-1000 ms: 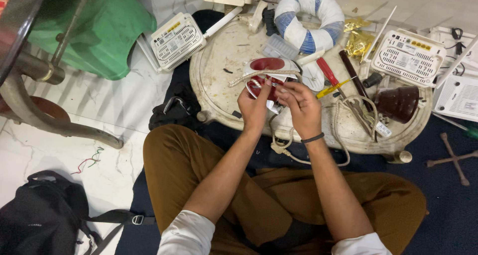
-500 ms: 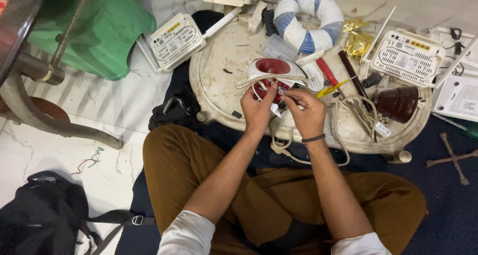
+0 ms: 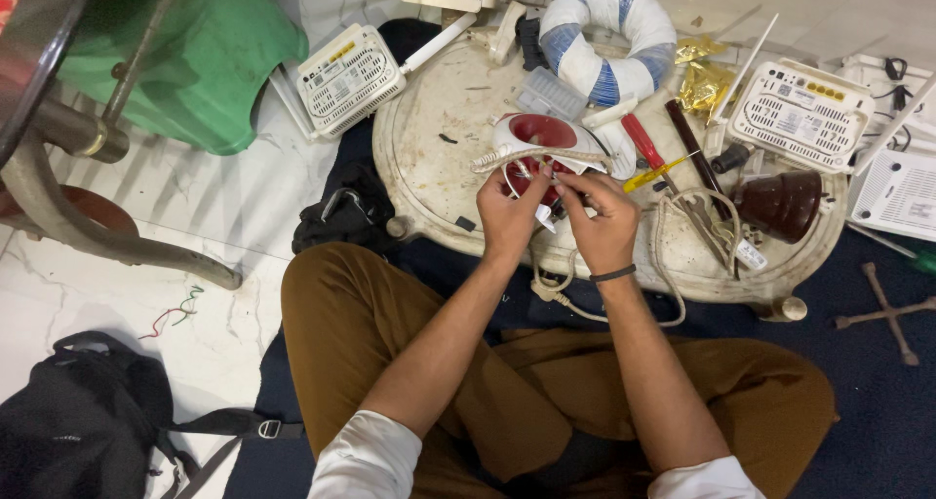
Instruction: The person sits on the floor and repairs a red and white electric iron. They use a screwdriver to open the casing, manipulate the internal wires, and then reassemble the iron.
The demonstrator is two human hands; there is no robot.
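A red and white clothes iron (image 3: 546,140) lay on the worn round table (image 3: 429,158), just above the centre of the frame. Its braided cord (image 3: 531,158) ran across it. The left hand (image 3: 509,211) and the right hand (image 3: 600,216) met at the iron's near end, fingers pinched shut on the cord's wires; what exactly each fingertip held was too small to tell. A red-handled screwdriver (image 3: 642,138) and a yellow-handled one (image 3: 655,175) lay just right of the iron. Farther right sat a dark brown cup (image 3: 780,205), and above it a white router (image 3: 799,114). A blue and white padded ring (image 3: 609,36) lay at the top. A black backpack (image 3: 78,421) rested in the lower left.
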